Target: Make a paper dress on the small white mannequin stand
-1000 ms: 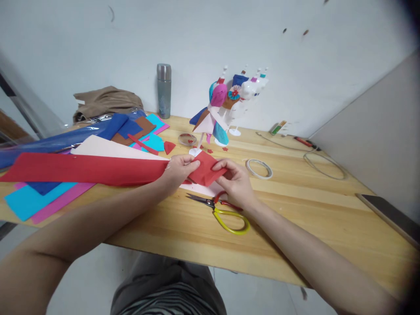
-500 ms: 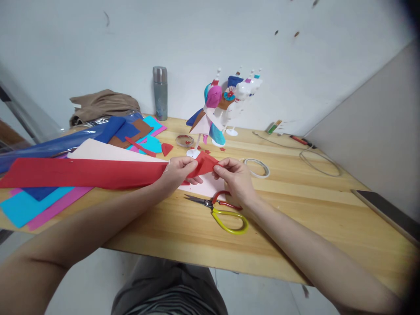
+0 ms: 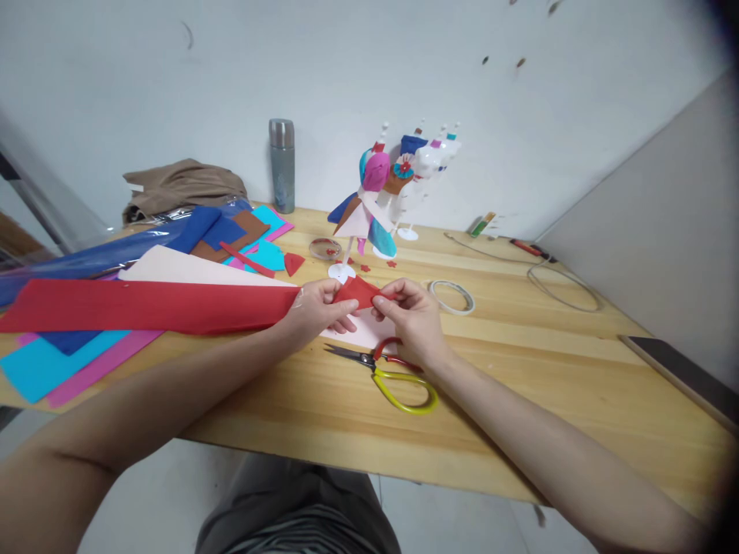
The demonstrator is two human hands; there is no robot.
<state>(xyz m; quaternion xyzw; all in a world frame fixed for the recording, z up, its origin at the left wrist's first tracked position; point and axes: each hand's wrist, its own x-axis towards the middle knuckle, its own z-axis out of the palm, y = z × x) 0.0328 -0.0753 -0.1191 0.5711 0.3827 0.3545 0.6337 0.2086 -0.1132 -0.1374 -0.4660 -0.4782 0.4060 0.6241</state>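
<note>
Red scrap (image 3: 355,292) spans the gap between two hands above a wooden table (image 3: 536,385) — the left hand (image 3: 316,306) pinches one end under its thumb, lower fingers loosely spread, while the right hand (image 3: 419,317) pinches the other between thumb and fingers. Scissors (image 3: 368,360) lie nearer the table's front edge, blades pointing left, handles red and yellow; whether the right hand touches them cannot be told. Beneath the scrap shows a pale pink sheet (image 3: 366,329). A long red strip (image 3: 144,305) stretches left from the left wrist, over colored sheets (image 3: 75,358). Beyond stand a tape ring (image 3: 456,312) on the right, a decorated figure (image 3: 369,215) on a white base and, near the wall — a bottle (image 3: 282,173).
</note>
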